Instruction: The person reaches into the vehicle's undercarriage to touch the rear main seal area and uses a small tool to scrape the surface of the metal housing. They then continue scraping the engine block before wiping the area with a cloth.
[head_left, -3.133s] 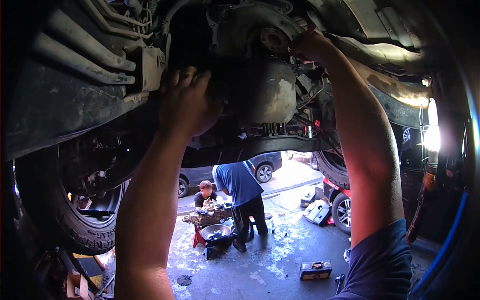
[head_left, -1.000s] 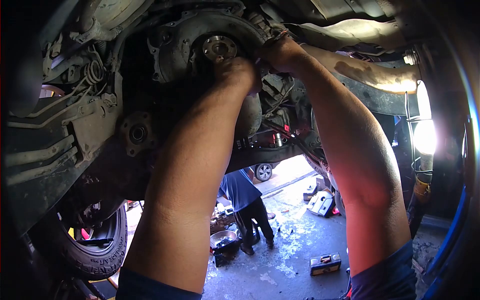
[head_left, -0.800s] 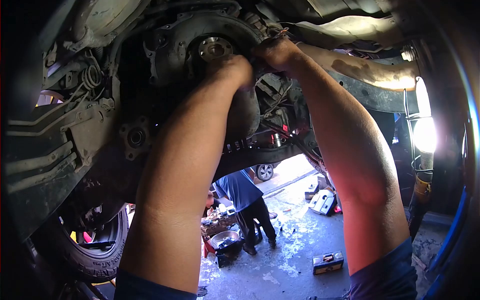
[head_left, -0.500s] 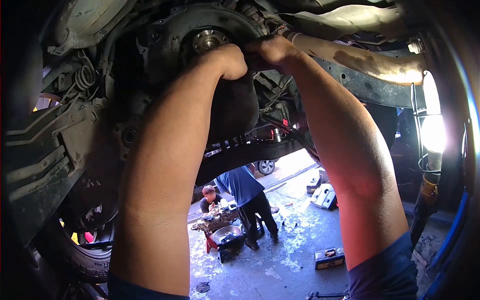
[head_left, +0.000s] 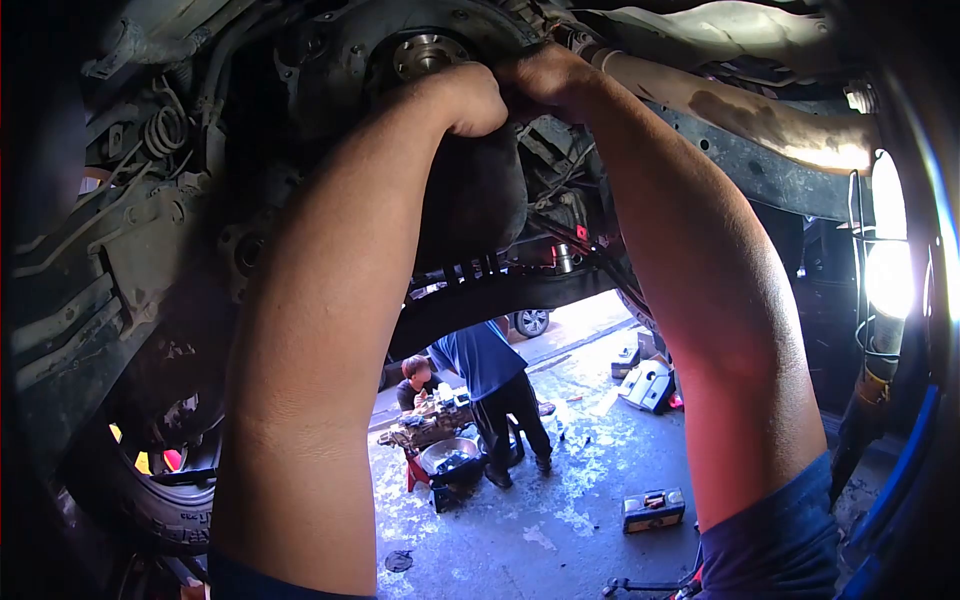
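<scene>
Both of my arms reach up under a raised vehicle. My left hand (head_left: 478, 98) is closed beside the round metal hub (head_left: 428, 56), at the lower edge of the dark housing (head_left: 325, 75); what its fingers hold, if anything, is hidden. My right hand (head_left: 548, 78) is just to its right, near the end of the exhaust pipe (head_left: 740, 105). Its fingers are in shadow, so their shape and any held object cannot be made out. Below both hands hangs a dark rounded pan (head_left: 475, 195).
A lit work lamp (head_left: 888, 270) hangs at the right. A coil of metal line (head_left: 165, 130) is at the left. On the floor below, a standing person (head_left: 480, 365) and a crouching person (head_left: 415, 385) are by a metal basin (head_left: 450, 457). A toolbox (head_left: 653, 510) lies nearer.
The view has shifted slightly, so the undercarriage sits a little higher in the frame. My hands remain at nearly the same place on the vehicle.
</scene>
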